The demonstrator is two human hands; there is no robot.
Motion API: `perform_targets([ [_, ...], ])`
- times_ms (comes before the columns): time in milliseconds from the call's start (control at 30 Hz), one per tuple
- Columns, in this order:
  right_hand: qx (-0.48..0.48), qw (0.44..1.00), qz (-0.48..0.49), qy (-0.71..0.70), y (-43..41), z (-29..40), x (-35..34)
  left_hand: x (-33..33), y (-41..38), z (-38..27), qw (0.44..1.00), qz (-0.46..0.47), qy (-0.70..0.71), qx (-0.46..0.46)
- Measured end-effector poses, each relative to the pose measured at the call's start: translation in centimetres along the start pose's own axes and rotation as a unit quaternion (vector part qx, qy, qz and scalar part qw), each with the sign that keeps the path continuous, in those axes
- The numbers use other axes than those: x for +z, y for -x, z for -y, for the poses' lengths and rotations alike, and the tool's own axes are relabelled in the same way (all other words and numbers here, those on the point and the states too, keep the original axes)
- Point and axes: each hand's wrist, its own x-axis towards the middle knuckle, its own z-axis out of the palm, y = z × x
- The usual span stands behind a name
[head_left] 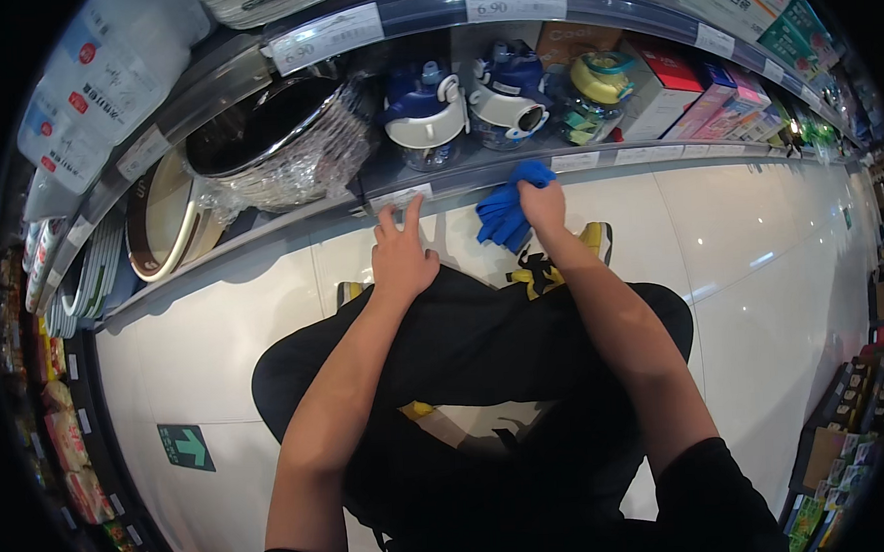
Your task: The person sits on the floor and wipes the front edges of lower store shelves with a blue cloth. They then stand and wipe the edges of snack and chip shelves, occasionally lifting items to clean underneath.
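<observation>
My right hand point(545, 208) grips a bunched blue cloth point(500, 218), which hangs just in front of the bottom shelf, above the tiled floor. My left hand point(404, 259) holds nothing. Its first two fingers are spread and reach to a price label point(407, 194) on the front edge of that shelf, apparently touching it. Behind the label stands a blue and white water bottle point(426, 121), with a second blue and white bottle point(507, 103) to its right. A dark-lined pot point(289, 153), wrapped in clear plastic, sits to the left.
A bottle with a yellow lid point(595, 92) and several boxes point(674, 88) fill the shelf's right part. Trays point(166, 221) lean at its left end. The upper shelf's edge point(430, 11) overhangs these goods. My knees and yellow shoes point(594, 240) are close below.
</observation>
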Motion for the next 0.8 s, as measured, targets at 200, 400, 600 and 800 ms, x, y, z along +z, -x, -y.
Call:
perform_targets([
  [200, -0.031, 0.992, 0.119, 0.031, 1.9, 1.8, 1.0, 0.3, 0.1, 0.4, 1.0, -0.007, -0.016, 0.014],
  [400, -0.082, 0.967, 0.205, 0.124, 4.5, 4.2, 2.1, 0.0, 0.0, 0.0, 0.998, -0.026, -0.049, 0.043],
  [600, -0.08, 0.969, 0.191, 0.137, 5.1, 5.2, 1.7, 0.2, 0.0, 0.0, 0.997, -0.018, -0.055, 0.047],
  [800, -0.071, 0.969, 0.185, 0.15, 5.7, 6.2, 1.3, 0.1, -0.3, 0.6, 0.999, -0.003, 0.006, 0.048],
])
